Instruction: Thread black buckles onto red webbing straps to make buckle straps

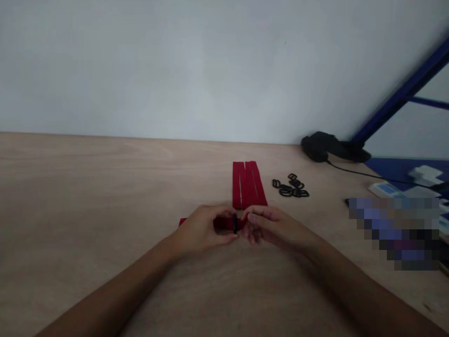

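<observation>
Both my hands meet over the wooden table [87, 187]. My left hand [201, 229] pinches a red strap [224, 223] whose end sticks out to the left at the table surface. A small black ring [235, 223] sits on that strap between my hands. My right hand [270, 227] has its fingers curled closed on the strap's right part beside the ring. Just beyond my hands lie several flat red straps [248, 184] side by side. A pile of several black rings [291, 187] lies to their right.
A black object with a cable [326, 147] rests at the back right by the wall. A blue metal frame [403, 89] slants up on the right. White and blue items [403, 189] and a blurred patch lie at the right edge.
</observation>
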The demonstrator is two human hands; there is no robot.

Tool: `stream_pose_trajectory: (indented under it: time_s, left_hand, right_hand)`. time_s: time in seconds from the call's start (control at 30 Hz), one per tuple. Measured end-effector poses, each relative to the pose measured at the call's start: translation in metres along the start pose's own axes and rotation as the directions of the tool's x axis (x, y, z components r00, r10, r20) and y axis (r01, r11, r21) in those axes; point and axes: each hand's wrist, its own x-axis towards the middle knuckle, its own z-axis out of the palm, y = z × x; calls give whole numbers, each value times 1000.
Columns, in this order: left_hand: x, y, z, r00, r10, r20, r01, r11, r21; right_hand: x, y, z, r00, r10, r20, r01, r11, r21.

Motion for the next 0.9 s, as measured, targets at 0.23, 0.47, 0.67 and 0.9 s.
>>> stream_pose_trajectory:
  time_s: [0.23,0.47,0.67,0.9]
  left_hand:
    - [0,0,-1,1000,6,-13,-6,1000,28]
    - [0,3,0,1000,16,14,-17,996,84]
    - [-1,1,-1,1000,20,9,-21,995,102]
    - [0,4,0,1000,27,14,-28,998,48]
  right_hand:
    - [2,1,1,996,-2,-93,-16,980,-201]
    - [4,3,9,969,-103,-225,42,964,-261]
    - [3,5,14,940,-140,-312,48,957,-285]
    - [2,9,21,885,-202,-420,79,953,-292]
